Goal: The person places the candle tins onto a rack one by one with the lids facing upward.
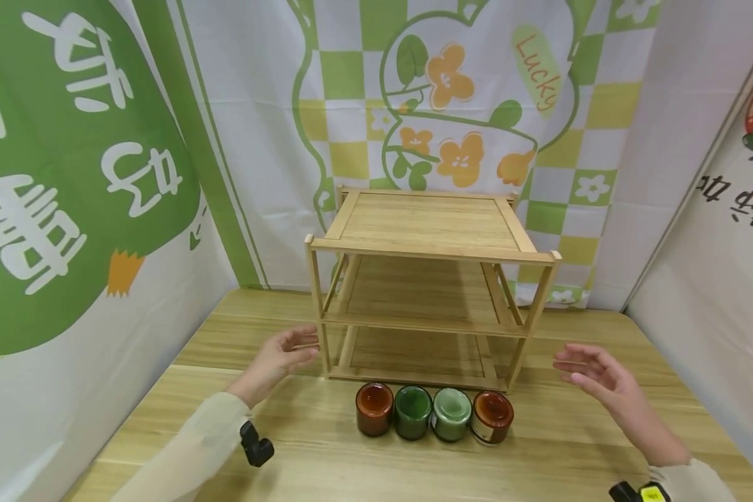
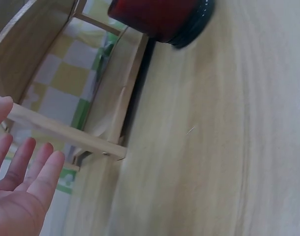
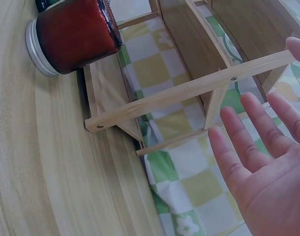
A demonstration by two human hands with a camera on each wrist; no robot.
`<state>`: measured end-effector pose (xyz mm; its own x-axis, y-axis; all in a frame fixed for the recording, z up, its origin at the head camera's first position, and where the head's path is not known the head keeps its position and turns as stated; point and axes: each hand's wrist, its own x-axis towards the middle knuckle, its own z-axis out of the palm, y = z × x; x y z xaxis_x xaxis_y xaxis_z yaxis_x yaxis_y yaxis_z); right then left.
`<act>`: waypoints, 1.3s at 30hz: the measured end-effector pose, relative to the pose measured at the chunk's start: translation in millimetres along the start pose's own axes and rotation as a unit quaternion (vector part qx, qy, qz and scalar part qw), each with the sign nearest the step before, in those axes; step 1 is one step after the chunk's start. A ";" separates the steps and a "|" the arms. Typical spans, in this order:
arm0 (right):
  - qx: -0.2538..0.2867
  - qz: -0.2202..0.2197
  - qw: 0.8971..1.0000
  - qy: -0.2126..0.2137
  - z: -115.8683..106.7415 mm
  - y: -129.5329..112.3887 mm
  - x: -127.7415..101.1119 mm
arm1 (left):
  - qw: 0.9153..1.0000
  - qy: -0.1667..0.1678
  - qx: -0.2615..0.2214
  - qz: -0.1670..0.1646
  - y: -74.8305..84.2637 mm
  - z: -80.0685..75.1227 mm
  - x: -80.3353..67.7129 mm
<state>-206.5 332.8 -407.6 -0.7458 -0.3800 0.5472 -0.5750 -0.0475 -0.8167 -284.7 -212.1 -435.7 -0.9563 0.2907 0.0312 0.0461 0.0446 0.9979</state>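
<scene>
Hands flank the shelf [image 1: 429,286], palms inward as if to take its sides: our left hand [image 1: 280,359] is close beside the near left post, right hand [image 1: 596,376] apart; both empty, fingers spread. Four jars [image 1: 434,413] line its near edge.

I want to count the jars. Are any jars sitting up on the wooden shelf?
No, all four jars stand in a row on the table in front of the wooden shelf, whose levels hold nothing.
</scene>
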 end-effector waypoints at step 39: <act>0.005 0.003 1.000 -0.023 3.7 0.3 -0.6 | 0.996 0.027 -0.055 -0.058 -5.8 12.5 9.0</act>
<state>-204.9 329.6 -408.8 -0.7331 -0.4228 0.5327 -0.5663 -0.0543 -0.8224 -290.0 -197.8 -441.9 -0.9676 0.2376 -0.0852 -0.0954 -0.0315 0.9949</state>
